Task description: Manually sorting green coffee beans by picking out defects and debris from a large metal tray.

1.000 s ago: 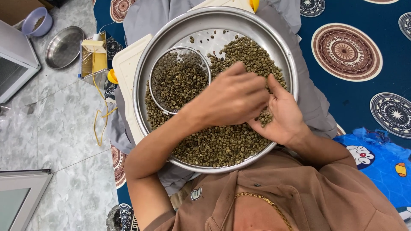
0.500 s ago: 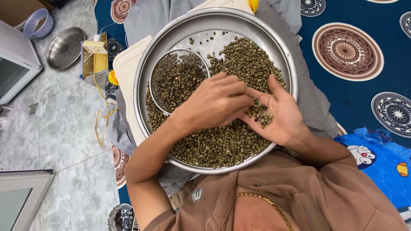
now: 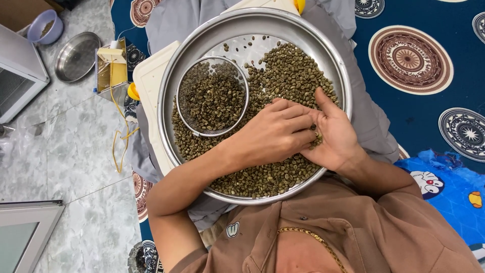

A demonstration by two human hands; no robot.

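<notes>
Steel tray (image 3: 339,71) of greenish beans (image 3: 288,71) over blue patterned mat (image 3: 444,20), perhaps vinyl

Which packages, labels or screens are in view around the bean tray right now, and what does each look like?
Yellow carton: on the floor left of the steel tray, upright, boxy, top opened.
Cardboard box: top left corner, brown, only partly in frame.
Shirt emblem: small pale shield-shaped patch on the brown shirt, bottom centre.
Blue printed plastic sheet: lower right, cartoon figures in white and yellow.
No screens visible.

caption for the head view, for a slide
Two bare hands sort greenish beans in a round steel tray beside a mesh sieve.
</notes>
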